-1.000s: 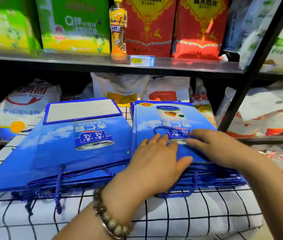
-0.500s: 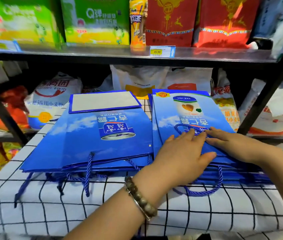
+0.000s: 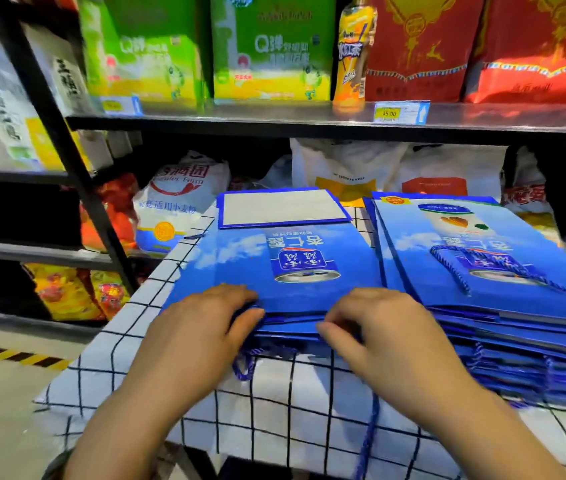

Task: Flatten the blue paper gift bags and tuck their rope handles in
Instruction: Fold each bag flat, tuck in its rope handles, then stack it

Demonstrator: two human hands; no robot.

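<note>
1. Shop shelving (image 3: pixel 274 116) fills the background, with green and red cartons on the upper shelf and white sacks on the lower one behind the work surface
2. In front of it is a table under a black-and-white checked cloth (image 3: pixel 274 420), which carries both piles of blue gift bags
3. The right stack (image 3: pixel 503 306) lies flat, just beside its neighbour, with its layered near edges fanned out. Half a second ago both hands pressed flat on this pile; they have now left it, so I judge its top bag finished
4. The left stack (image 3: pixel 274 258) lies flat too, with a white-faced bag base folded over at its far end. The work has shifted here
5. The left hand (image 3: pixel 198 334) and right hand (image 3: pixel 389 334) are apart but close together at this pile's near edge. Each has its fingers over the top bag and its thumb against the layered edge, and seems to pinch it. Motion blur hides how many layers they hold
6. A tucked rope handle (image 3: pixel 447 261) lies looped on the right pile's face
7. Loose rope handles (image 3: pixel 245 365) dangle from the left pile over the cloth, not yet tucked, which is probably the next job
</note>
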